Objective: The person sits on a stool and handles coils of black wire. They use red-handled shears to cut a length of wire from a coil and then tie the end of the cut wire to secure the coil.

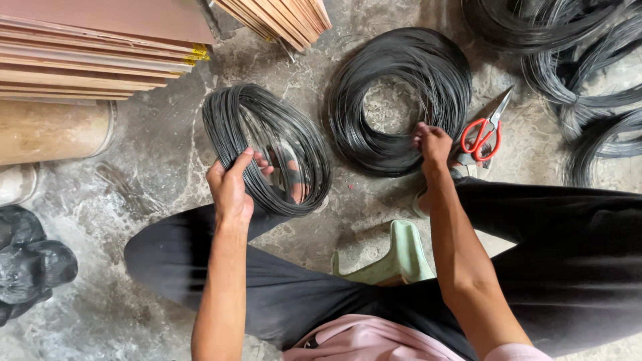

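- A small coil of dark wire (267, 147) is held tilted at centre left of the frame, its near rim clamped by the left hand (231, 187).
- A larger wire coil (398, 100) is laid flat on the floor (160, 154) at upper centre; its near edge is pinched by the closed right hand (433, 144).
- Red-handled scissors (483, 130) are seen just right of that hand.
- Stacked boards (100, 47) fill the upper left.

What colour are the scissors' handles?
Red. The scissors lie on the floor by the right hand, clearest in the head view.
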